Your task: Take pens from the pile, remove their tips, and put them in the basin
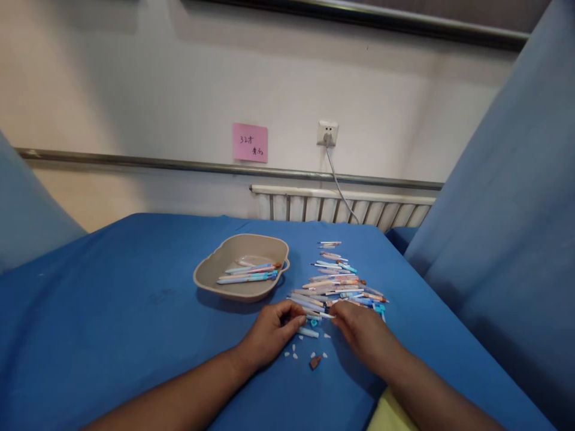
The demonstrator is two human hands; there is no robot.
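Note:
My left hand [273,330] is closed, thumb against forefinger, at the near left edge of a heap of pen parts [332,290]. What it pinches, if anything, is hidden by the fingers. Across from it, the closed fingertips of my right hand [363,335] grip one end of a slim white pen piece [327,315] pointing toward the left hand. Between the hands lie a turquoise piece [314,322] and a pale blue pen barrel [308,332]. Several small white tips [295,355] and a brown cap-like piece [315,362] are scattered nearer me.
A beige basin [206,276] with several pens [251,273] in it stands left of the heap. Blue cloth [135,311] covers the table. Blue curtains [503,197] hang at both sides. Behind are a radiator [309,206] and a plugged-in cord [338,185].

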